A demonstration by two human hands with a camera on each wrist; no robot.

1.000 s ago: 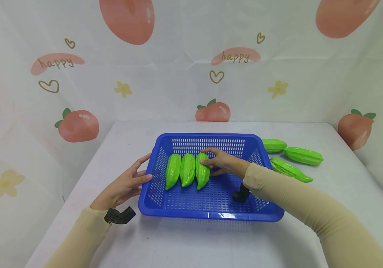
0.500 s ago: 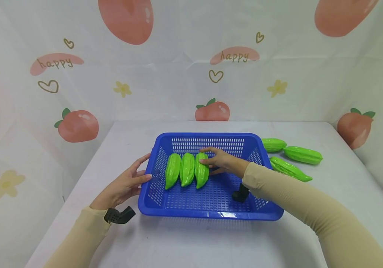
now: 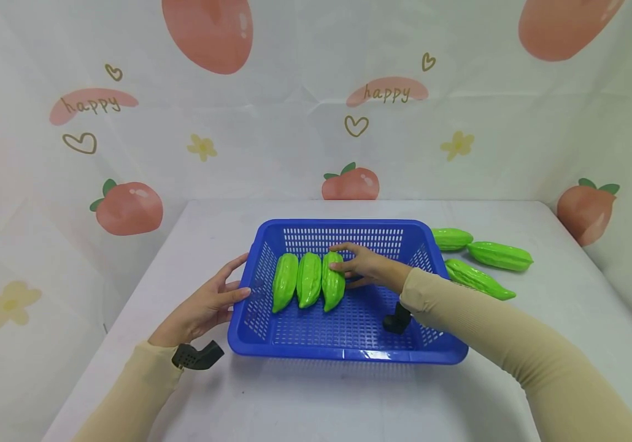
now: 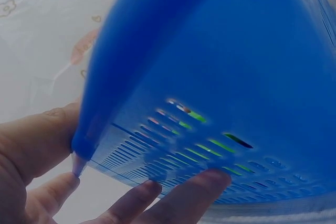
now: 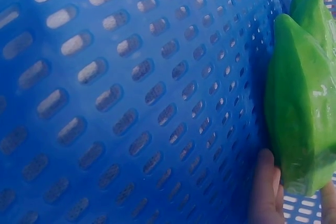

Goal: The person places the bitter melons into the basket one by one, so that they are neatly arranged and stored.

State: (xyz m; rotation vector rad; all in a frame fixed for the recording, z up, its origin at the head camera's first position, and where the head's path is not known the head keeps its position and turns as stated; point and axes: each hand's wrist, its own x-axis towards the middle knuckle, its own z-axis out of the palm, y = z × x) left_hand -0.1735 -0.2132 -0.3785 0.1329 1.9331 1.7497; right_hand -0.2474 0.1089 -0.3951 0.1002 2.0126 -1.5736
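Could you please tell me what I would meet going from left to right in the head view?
Left hand → left green gourd in the blue basket → middle green gourd → right green gourd → right hand → three green gourds on the table.

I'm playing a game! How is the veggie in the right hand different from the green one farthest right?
The basket veggie is in the blue basket; the table veggie is on the white table.
The basket veggie points front to back; the table veggie lies mostly sideways.
The right hand holds the basket veggie; no hand touches the table veggie.
Both are long, bright green.
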